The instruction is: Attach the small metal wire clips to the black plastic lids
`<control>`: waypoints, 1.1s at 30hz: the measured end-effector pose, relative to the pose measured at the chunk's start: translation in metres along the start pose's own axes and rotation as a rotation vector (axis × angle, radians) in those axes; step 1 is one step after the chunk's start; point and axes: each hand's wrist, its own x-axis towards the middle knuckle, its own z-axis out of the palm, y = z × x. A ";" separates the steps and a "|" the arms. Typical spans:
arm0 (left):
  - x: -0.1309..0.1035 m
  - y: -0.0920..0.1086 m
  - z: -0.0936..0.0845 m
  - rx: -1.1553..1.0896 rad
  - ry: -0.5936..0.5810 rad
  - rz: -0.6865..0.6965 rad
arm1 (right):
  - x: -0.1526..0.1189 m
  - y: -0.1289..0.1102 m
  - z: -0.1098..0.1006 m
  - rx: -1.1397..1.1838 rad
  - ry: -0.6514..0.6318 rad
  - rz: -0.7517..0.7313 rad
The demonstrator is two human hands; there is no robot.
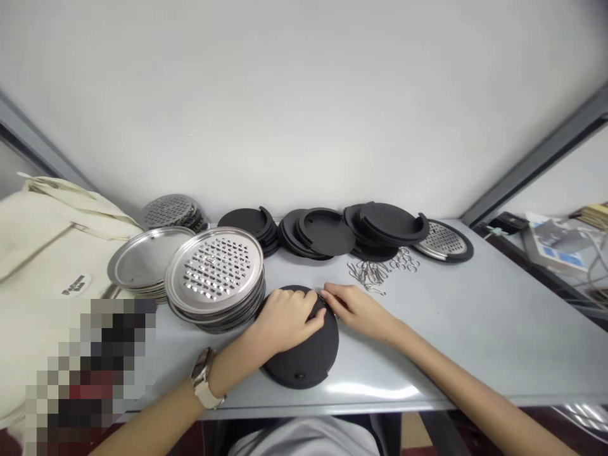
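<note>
A round black disc [306, 361] lies flat near the table's front edge. Across its upper half rests my left hand [287, 320], fingers curled over it and thumb pressed against it. My right hand [354, 307] pinches at the disc's upper right edge; what its fingertips hold is too small and too covered to make out. Just beyond it are a loose pile of small metal hooks [369, 273] and several metal rings [406, 258]. To the left of the disc stands a stack of round metal grater plates [216, 272].
Plain metal discs [149, 256] are stacked at the left, before more grater plates [168, 209]. Black round covers [327, 231] line the wall. One grater plate in a black rim [446, 244] lies at the right. Cream fabric [57, 253] covers the table's left end.
</note>
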 end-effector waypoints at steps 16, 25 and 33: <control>0.010 -0.002 0.011 -0.147 0.016 -0.067 | 0.006 0.014 0.011 0.007 -0.002 0.035; 0.009 -0.003 0.021 -0.163 0.076 -0.041 | 0.006 0.015 0.012 0.011 -0.003 0.027; 0.012 -0.006 0.015 -0.170 0.071 -0.004 | 0.005 0.016 0.013 -0.028 0.020 0.003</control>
